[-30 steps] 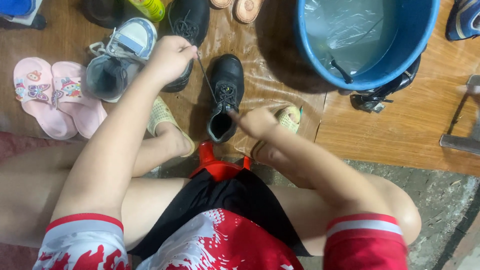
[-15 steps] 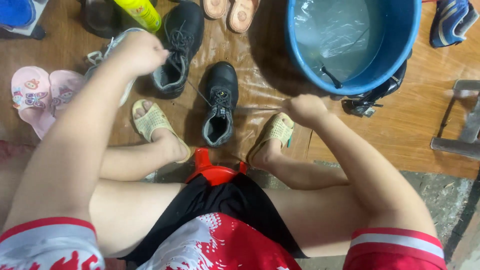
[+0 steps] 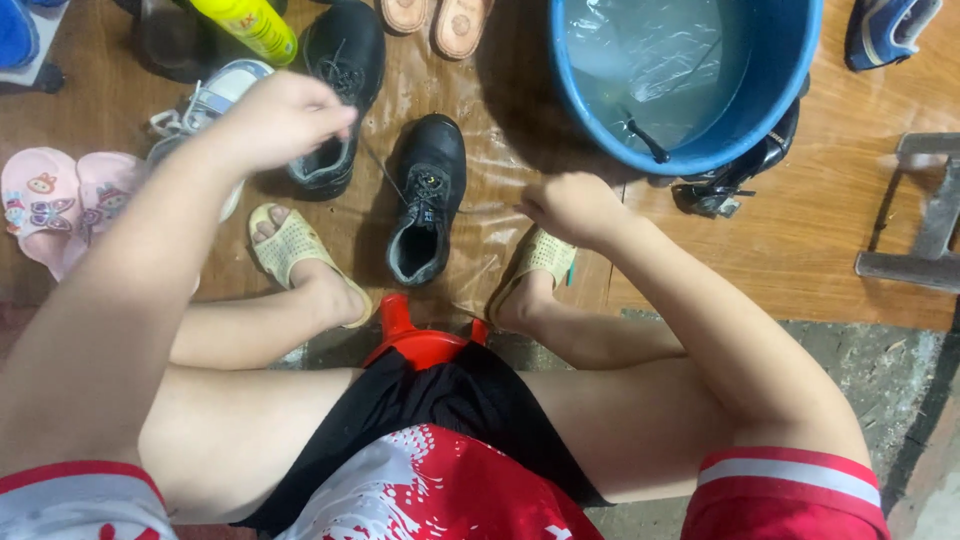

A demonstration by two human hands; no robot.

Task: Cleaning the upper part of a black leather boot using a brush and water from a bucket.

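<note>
Seated on a low red stool [image 3: 415, 335], feet in pale sandals [image 3: 290, 245] on the floor. Between the feet, a black boot [image 3: 425, 200], upright, toe pointing away, opening toward the stool, on a wet clear plastic sheet [image 3: 500, 140] spread over the wooden floor. Left hand [image 3: 280, 118] raised above and left of the boot, fingers closed, pinching a thin dark lace [image 3: 378, 170] that runs taut down to the boot's eyelets. Right hand [image 3: 570, 205] just right of the boot, fingers curled shut; whether on the other lace end cannot be told. Second black boot [image 3: 340, 70] just beyond the left hand, partly hidden by it. Grey-and-white sneaker [image 3: 205, 95] under the left forearm. Pink slippers [image 3: 65, 200] at the floor's left edge. Yellow bottle [image 3: 250, 25] lying near the top edge, tan sandals [image 3: 435, 15] beside it. Blue basin [image 3: 700, 80] with water toward the top right, a dark brush handle inside; a black shoe [image 3: 735, 175] tucked beneath its rim. Blue shoe [image 3: 885, 30] in the top right corner.
</note>
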